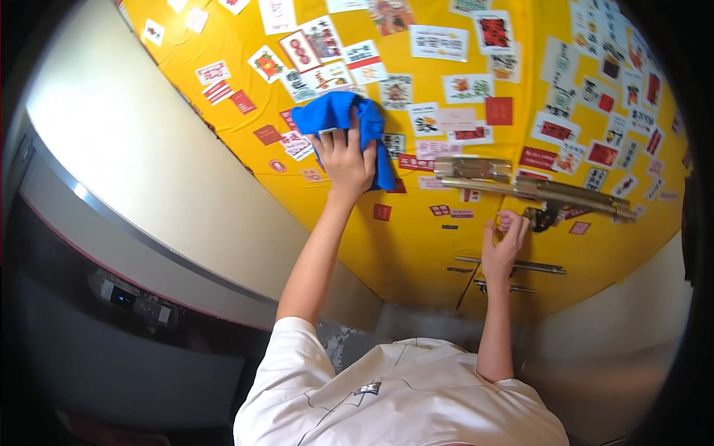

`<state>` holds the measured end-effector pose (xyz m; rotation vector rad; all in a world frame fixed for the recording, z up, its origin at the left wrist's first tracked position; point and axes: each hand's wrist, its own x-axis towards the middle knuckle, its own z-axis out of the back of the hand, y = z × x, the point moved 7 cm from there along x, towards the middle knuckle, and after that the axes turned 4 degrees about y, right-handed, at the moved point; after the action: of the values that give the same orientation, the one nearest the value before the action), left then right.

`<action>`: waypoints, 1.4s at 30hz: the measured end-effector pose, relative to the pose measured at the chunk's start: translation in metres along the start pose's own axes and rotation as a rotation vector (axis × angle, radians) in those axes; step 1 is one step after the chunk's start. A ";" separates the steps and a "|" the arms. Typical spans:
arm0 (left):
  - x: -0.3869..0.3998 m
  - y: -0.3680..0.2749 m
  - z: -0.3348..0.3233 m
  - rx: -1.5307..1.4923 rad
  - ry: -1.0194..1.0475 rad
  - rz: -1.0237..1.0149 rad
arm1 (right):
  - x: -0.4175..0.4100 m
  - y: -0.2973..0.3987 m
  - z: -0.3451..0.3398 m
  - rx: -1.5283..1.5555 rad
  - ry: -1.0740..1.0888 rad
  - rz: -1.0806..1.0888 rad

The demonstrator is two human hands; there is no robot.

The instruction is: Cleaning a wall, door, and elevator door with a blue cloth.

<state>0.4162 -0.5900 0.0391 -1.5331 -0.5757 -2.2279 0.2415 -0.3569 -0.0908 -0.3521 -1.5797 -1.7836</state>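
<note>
Fingers spread, my left hand (347,164) presses a blue cloth (334,111) flat against a yellow door (346,223) covered with stickers. The cloth bunches above the fingertips and hangs down along the hand's right side. Lower and to the right, my right hand (505,240) is raised with its fingers curled, close to a dark lock fitting (542,217) near the door's seam. Whether it touches the fitting or grips something small is unclear. Above this hand run metal door handles (474,170), set crosswise at the seam.
More metal bars (538,267) cross the seam lower down. A pale wall (128,111) meets the door on the left, with a small lit panel (124,298) on a dark surface below. Another pale wall (641,301) stands at the right. Many printed stickers (439,43) cover the yellow surface.
</note>
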 end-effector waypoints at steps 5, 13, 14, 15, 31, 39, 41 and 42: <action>0.030 -0.074 -0.006 0.018 0.104 -0.186 | 0.001 0.001 0.008 0.074 0.078 -0.005; 0.073 -0.146 0.000 -0.094 0.174 -0.542 | -0.002 -0.001 0.006 0.131 0.109 -0.006; 0.077 -0.149 0.000 -0.098 0.179 -0.573 | -0.002 0.001 0.004 0.136 0.125 0.005; 0.077 -0.149 0.000 -0.112 0.184 -0.592 | -0.001 0.002 0.005 0.128 0.105 -0.001; 0.000 0.041 0.026 0.052 0.004 -0.030 | -0.002 -0.002 -0.001 -0.017 -0.021 0.050; -0.054 0.149 0.046 -0.011 -0.211 0.260 | -0.001 -0.015 -0.003 -0.089 -0.054 0.020; -0.068 0.164 0.046 -0.024 -0.206 0.306 | -0.001 -0.015 -0.003 -0.170 -0.071 0.032; -0.072 0.167 0.045 -0.041 -0.191 0.308 | -0.001 -0.015 -0.003 -0.167 -0.073 0.026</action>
<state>0.5624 -0.7028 0.0058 -1.7369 -0.3206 -1.8874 0.2330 -0.3598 -0.1029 -0.5202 -1.4714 -1.9071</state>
